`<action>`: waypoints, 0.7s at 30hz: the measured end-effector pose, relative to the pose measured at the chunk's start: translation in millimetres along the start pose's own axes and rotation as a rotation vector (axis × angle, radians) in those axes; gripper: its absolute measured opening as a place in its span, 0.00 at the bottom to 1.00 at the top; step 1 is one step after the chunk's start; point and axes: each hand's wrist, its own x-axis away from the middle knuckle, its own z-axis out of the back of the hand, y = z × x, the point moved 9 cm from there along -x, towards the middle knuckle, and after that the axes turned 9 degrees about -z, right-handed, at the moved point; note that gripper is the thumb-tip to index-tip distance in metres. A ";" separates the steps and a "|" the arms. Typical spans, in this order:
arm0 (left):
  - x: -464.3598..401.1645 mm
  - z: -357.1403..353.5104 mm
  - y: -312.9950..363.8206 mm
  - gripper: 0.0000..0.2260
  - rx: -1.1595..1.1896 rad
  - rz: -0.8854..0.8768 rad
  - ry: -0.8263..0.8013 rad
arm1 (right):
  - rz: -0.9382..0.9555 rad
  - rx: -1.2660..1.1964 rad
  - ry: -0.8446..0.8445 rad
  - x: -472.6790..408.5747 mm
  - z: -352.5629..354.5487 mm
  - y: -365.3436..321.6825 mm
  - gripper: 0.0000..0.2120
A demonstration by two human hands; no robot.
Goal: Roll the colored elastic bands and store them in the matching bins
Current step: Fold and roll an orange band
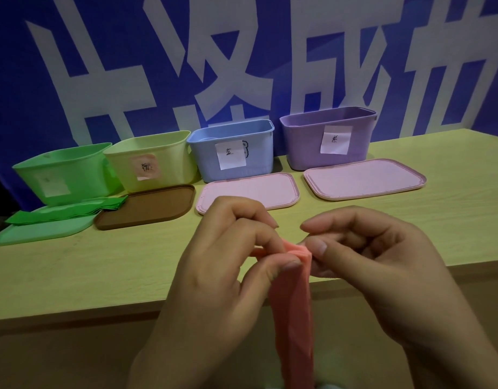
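Both hands pinch the top end of a pink elastic band — left hand and right hand with fingers curled on its bunched, folded tip. The band hangs limp below them, before the surface. Beyond the hands: green bin, yellow bin, blue bin, purple bin — all open.

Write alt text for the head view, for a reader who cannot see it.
Left hand and right hand pinch the top of a pink elastic band above a pale wooden table. Behind stand open green, yellow, blue and purple plastic bins, lids lying in front.
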 end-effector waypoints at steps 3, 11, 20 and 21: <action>0.6 -3.0 0.2 0.06 0.060 0.000 -0.056 | 0.106 0.169 -0.025 4.9 -1.7 -11.6 0.08; 3.2 -6.0 -2.1 0.04 0.178 0.038 -0.062 | 0.206 0.251 -0.037 8.8 -0.8 -16.4 0.07; -0.1 -2.4 2.2 0.04 0.140 -0.011 -0.040 | 0.306 0.346 -0.036 11.4 -1.6 -22.3 0.07; -0.2 -2.1 2.9 0.04 0.131 -0.023 -0.042 | 0.291 0.325 -0.033 11.0 -0.4 -21.4 0.07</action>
